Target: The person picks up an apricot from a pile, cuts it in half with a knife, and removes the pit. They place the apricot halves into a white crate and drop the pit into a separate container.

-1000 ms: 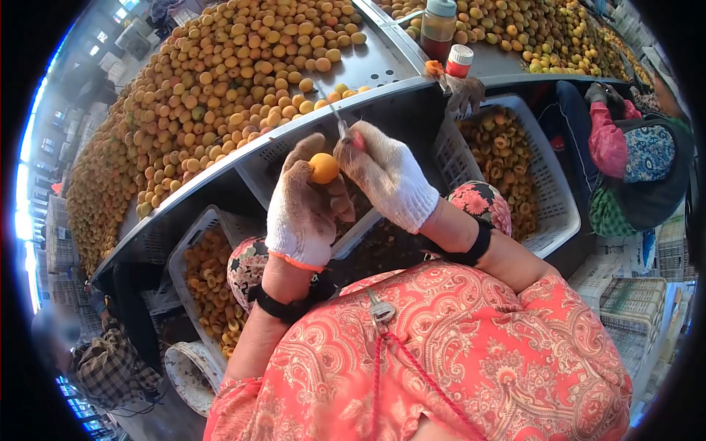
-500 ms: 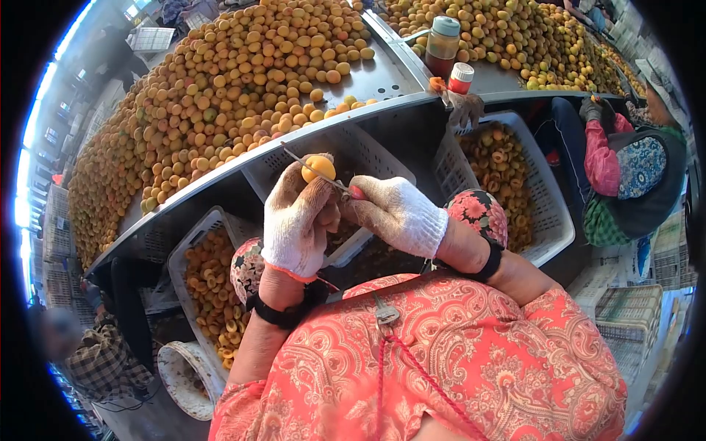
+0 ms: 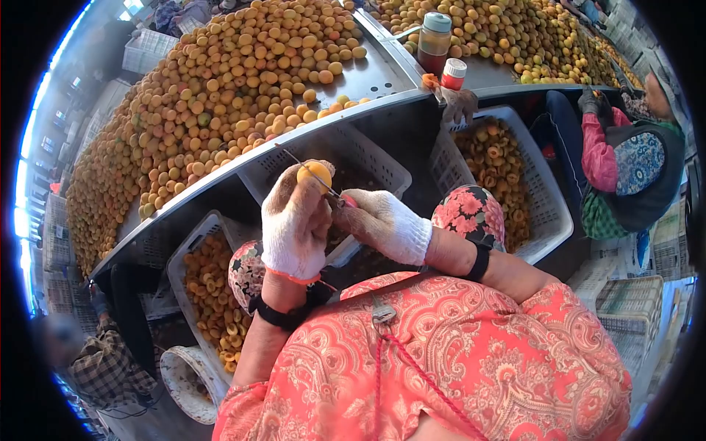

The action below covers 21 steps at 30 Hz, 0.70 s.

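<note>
A whole-looking orange apricot [image 3: 316, 173] sits in the fingertips of my left hand [image 3: 293, 224], which wears a stained white glove. My right hand [image 3: 390, 226], gloved the same way, is closed around a small knife by its red handle [image 3: 349, 200]. The knife's thin blade [image 3: 290, 154] crosses the apricot and sticks out past its far upper left side. Both hands are close together above a white crate [image 3: 393, 170] under the table edge. My glove fingers partly hide the apricot's underside.
Apricots [image 3: 250, 73] are heaped on the metal table [image 3: 382, 62] ahead. A jar [image 3: 434, 42] and red bottle [image 3: 454, 74] stand at its edge. Crates of split apricots flank my knees, left [image 3: 176, 273] and right [image 3: 557, 202]. A bucket [image 3: 168, 375] and co-workers [image 3: 629, 165] are nearby.
My right hand has shifted slightly left, closer to my left hand. The blade now lies across the apricot's face, and the apricot sits a little lower. The whole view has tilted slightly.
</note>
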Tool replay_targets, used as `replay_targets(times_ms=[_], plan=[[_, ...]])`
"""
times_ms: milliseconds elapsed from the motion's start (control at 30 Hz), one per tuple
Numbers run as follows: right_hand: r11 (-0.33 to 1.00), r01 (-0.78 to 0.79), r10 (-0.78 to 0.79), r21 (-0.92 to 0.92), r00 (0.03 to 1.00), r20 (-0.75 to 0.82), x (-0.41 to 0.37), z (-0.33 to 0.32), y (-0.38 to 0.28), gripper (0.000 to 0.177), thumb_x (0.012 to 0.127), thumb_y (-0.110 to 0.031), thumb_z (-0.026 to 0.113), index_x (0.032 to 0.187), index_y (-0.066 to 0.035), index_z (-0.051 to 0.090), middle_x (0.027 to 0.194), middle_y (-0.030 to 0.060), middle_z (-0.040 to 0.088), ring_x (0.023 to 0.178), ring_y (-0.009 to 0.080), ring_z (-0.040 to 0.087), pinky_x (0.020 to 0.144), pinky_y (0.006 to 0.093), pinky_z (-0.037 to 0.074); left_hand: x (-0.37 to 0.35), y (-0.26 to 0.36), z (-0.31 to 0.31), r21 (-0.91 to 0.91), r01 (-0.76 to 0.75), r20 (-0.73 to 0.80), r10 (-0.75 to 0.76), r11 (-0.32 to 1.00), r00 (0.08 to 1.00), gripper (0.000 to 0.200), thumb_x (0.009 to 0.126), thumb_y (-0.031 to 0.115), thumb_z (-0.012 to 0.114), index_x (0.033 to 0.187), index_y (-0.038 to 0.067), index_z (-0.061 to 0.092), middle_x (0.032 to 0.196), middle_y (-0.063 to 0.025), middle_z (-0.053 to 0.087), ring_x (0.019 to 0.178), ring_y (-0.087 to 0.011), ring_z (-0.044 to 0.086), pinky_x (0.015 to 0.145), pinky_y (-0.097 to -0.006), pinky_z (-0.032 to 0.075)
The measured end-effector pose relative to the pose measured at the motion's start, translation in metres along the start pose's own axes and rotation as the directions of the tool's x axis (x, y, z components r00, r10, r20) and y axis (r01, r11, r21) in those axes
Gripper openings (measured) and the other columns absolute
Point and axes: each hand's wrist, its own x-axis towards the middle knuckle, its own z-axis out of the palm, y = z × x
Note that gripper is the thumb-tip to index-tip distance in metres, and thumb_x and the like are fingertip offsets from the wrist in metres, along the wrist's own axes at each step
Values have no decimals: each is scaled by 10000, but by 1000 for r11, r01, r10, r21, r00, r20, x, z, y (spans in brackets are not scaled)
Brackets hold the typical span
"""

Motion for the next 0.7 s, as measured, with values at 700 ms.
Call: replay_targets(times_ms=[700], plan=[[960, 280, -265, 6, 913, -310, 4, -6, -21, 263, 981, -256, 618, 938, -14, 525, 711, 76, 553, 681, 76, 509, 611, 293, 468, 4, 7, 8, 235, -60, -59, 76, 970, 995, 322, 958, 137, 583, 1253, 11, 572, 885, -50, 626, 647, -91, 551, 569, -226, 464]])
